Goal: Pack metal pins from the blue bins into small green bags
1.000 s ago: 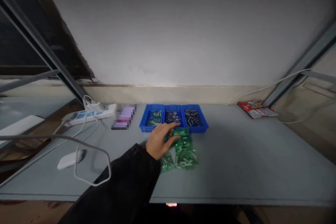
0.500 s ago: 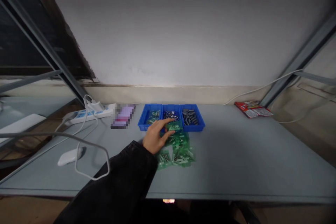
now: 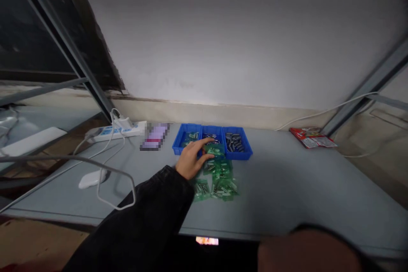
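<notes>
My left hand [image 3: 191,159], in a black sleeve, reaches to the front of the middle blue tray. Its thumb and fingers are curved around a small green bag [image 3: 214,150] that stands against the tray's front. More green bags [image 3: 225,188] with small metal parts inside lie on the table below it. The middle tray [image 3: 213,128] contains thin shiny pieces, and the right tray [image 3: 245,156] grey cylinders. Small green bags lie in the left tray [image 3: 177,150]. A large blurred brownish shape, apparently my right hand [image 3: 307,251], is close to the camera at bottom right; its fingers cannot be made out.
A phone [image 3: 154,137], a white power strip [image 3: 137,128] and a white mouse-like object [image 3: 92,178] lie on the left with loose cables [image 3: 117,173]. A red packet [image 3: 311,137] lies at the back right. Metal frame posts [image 3: 347,97] flank the table before the wall.
The view has shifted and tilted slightly. The blurred brownish shape has come up at bottom right. My left hand stays at the green bag by the middle tray.
</notes>
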Tool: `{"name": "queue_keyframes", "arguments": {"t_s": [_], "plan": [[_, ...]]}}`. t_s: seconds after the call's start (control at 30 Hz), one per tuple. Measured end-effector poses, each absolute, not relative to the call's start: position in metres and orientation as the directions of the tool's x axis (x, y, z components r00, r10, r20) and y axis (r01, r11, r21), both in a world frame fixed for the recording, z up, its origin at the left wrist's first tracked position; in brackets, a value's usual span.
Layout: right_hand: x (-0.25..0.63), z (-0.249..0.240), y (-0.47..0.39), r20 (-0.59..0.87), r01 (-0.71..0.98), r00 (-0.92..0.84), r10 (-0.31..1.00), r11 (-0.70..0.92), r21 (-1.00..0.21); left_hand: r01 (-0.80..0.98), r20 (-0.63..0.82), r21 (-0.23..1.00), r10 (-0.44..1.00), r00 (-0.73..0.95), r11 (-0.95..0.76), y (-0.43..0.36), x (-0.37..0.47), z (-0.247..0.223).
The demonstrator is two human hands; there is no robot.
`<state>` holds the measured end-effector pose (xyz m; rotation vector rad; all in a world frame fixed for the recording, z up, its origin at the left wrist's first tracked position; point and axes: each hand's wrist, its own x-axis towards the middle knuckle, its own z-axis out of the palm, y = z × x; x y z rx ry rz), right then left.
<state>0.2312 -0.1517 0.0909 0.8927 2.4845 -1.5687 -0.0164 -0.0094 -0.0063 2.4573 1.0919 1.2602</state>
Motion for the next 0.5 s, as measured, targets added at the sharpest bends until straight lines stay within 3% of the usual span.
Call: {"name": "queue_keyframes", "arguments": {"t_s": [0.13, 0.17, 0.2, 0.23, 0.27, 0.33, 0.37, 0.5], "plan": [[0.243, 0.100, -0.102, -0.027, 0.419, -0.722, 0.692, 0.406, -0.812, 0.548, 0.653, 0.469, 0.689, 0.313, -0.693, -0.005, -0.021, -0.004], [0.240, 0.094, -0.085, 0.275, 0.404, -0.528, 0.803, 0.522, -0.751, 0.558, 0.657, 0.474, 0.695, 0.290, -0.681, -0.004, -0.022, -0.004], [0.235, 0.085, -0.068, 0.534, 0.441, -0.321, 0.782, 0.623, -0.646, 0.565, 0.661, 0.484, 0.702, 0.265, -0.668, -0.003, -0.023, -0.004], [0.229, 0.074, -0.052, 0.690, 0.498, -0.250, 0.679, 0.702, -0.510, 0.568, 0.665, 0.498, 0.709, 0.235, -0.655, -0.002, -0.025, -0.004], [0.223, 0.062, -0.038, 0.761, 0.557, -0.309, 0.570, 0.758, -0.341, 0.563, 0.667, 0.519, 0.716, 0.204, -0.643, -0.001, -0.026, -0.005], [0.213, 0.038, -0.018, 0.750, 0.600, -0.522, 0.407, 0.800, -0.017, 0.533, 0.660, 0.567, 0.733, 0.161, -0.628, 0.001, -0.027, -0.005], [0.210, 0.029, -0.012, 0.721, 0.609, -0.580, 0.378, 0.790, 0.076, 0.514, 0.652, 0.588, 0.742, 0.157, -0.625, 0.001, -0.028, -0.005], [0.210, 0.008, -0.009, 0.662, 0.615, -0.654, 0.367, 0.767, 0.182, 0.476, 0.622, 0.611, 0.756, 0.206, -0.632, 0.000, -0.026, -0.003]]}}
